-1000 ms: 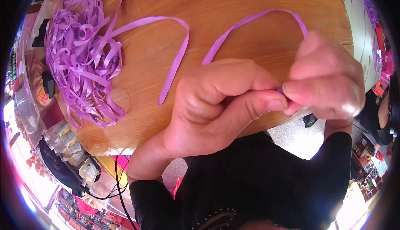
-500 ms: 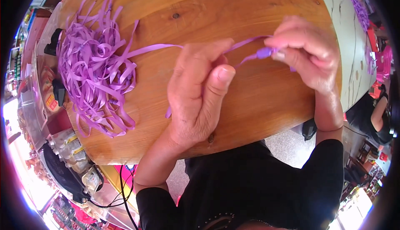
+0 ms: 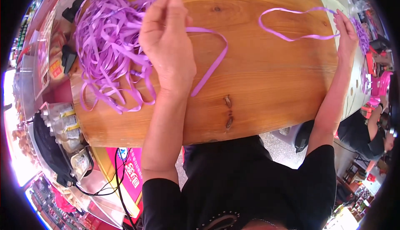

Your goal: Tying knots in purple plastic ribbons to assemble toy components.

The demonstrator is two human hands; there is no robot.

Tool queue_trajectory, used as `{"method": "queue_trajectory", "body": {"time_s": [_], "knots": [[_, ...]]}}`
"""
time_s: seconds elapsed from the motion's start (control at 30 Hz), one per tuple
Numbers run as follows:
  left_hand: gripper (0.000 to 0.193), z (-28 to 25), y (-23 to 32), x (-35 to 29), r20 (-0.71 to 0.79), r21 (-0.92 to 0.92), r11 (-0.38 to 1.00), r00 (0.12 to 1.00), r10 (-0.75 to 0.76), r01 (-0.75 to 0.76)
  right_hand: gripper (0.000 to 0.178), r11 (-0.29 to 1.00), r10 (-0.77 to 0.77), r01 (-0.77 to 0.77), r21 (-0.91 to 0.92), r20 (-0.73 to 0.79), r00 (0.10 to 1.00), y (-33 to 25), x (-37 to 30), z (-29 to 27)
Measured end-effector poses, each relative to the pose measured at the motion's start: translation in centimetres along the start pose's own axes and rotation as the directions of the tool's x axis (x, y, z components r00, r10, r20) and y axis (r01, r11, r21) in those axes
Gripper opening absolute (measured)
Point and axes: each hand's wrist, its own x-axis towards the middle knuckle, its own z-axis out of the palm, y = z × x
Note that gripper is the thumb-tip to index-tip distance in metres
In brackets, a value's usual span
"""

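A tangled heap of purple ribbons (image 3: 112, 42) lies at the left of the wooden table. Beside its right edge is my left hand (image 3: 168, 42), with thumb and fingers drawn together; whatever is between them is hidden. One loose purple ribbon strip (image 3: 214, 59) comes out from behind this hand, bends, and ends on the table near my wrist. Far to the right, my right hand (image 3: 346, 32) pinches a purple ribbon loop (image 3: 287, 38). The loop stretches leftward over the table, and a darker purple bit shows close to the fingers.
A white marbled surface (image 3: 354, 96) adjoins the wooden table (image 3: 258, 92) on the right, with more purple ribbons (image 3: 361, 36) on it. Black clips (image 3: 68, 59) and clear bags (image 3: 64, 121) are along the left. Black cables (image 3: 118, 176) hang below the near edge. Another person (image 3: 362, 134) sits at far right.
My hands have moved apart: the left up and left to the heap, the right outward with the ribbon loop. A loose strip now shows beside my left wrist. The view has shifted somewhat.
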Motion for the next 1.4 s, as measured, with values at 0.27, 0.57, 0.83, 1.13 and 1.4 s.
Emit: {"method": "queue_trajectory", "body": {"time_s": [0.27,0.57,0.83,1.13,1.4], "knots": [[0.020,-1.4,1.6,0.8,-0.163,-0.010,0.982,0.969,0.186,-0.191,0.032,0.895,-0.361,0.420,-0.151,0.308,0.880,-7.2,-7.0,7.3],[0.015,-0.5,-0.6,0.6,-0.053,0.080,0.971,0.972,0.228,-0.223,0.023,0.744,-0.441,0.665,-0.064,0.701,0.560,-11.1,-12.3,17.2],[0.014,1.2,-1.7,-1.8,0.535,0.345,0.726,0.760,0.369,-0.595,0.007,0.985,-0.164,0.156,0.070,0.652,0.741,-10.4,-9.3,11.2],[0.011,1.0,-0.8,-1.7,0.557,0.359,0.842,0.817,0.153,-0.403,0.012,0.830,-0.068,-0.295,0.473,0.611,0.789,-7.4,-6.3,0.4],[0.012,-0.9,0.2,0.2,0.282,0.411,0.900,0.959,0.025,-0.144,0.018,0.997,0.062,-0.038,-0.064,0.434,0.899,-5.2,-7.6,0.7]]}}
